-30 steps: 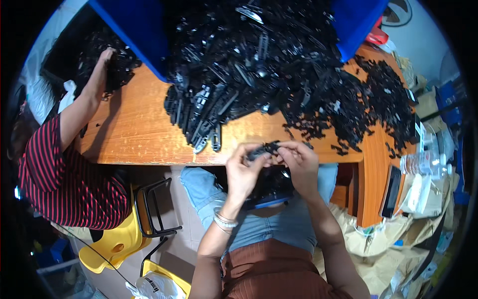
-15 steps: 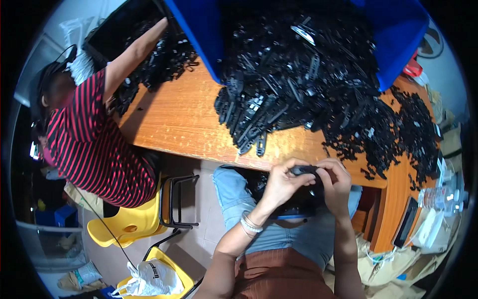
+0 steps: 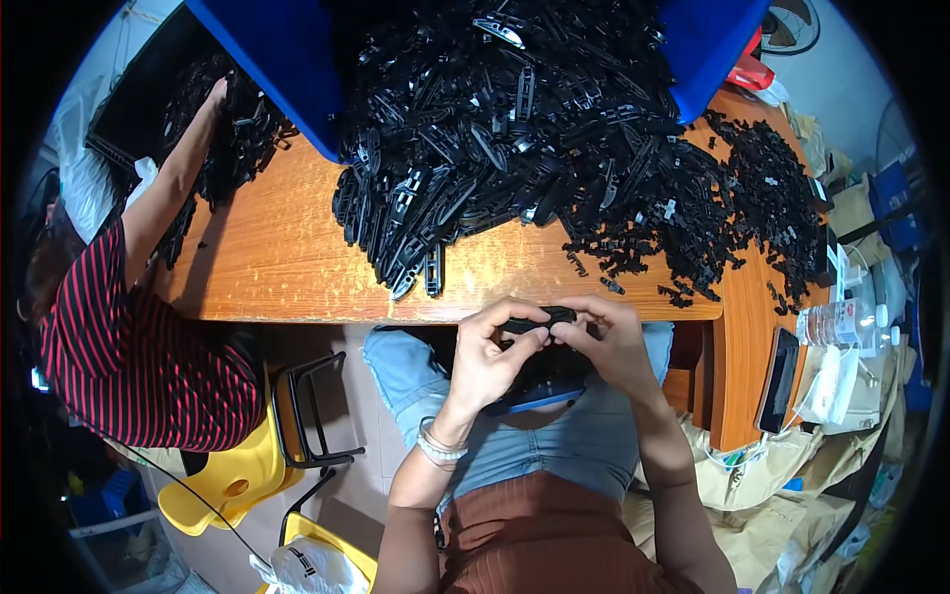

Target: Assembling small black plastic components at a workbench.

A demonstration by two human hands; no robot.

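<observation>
Left hand: your left hand (image 3: 492, 358) pinches the black plastic part (image 3: 539, 321), frame centre.
Right hand: your right hand (image 3: 614, 342) grips its other end.
Background: heap of black parts (image 3: 515, 148) on wooden table (image 3: 287, 257), upper frame.

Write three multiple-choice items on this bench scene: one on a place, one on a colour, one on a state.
1. Where is the big heap of black plastic parts?
A. On the wooden table
B. On the floor
C. On the yellow chair

2. What colour is the bin behind the heap?
A. Red
B. Blue
C. Green

3. How do the left hand and right hand stand?
A. Both flat on the table
B. One raised, one in the lap
C. Both pinching one black part between them

Key: 1 A, the heap covers the wooden table; 2 B, its walls are blue; 3 C, fingers of both hands close on the part.
</observation>
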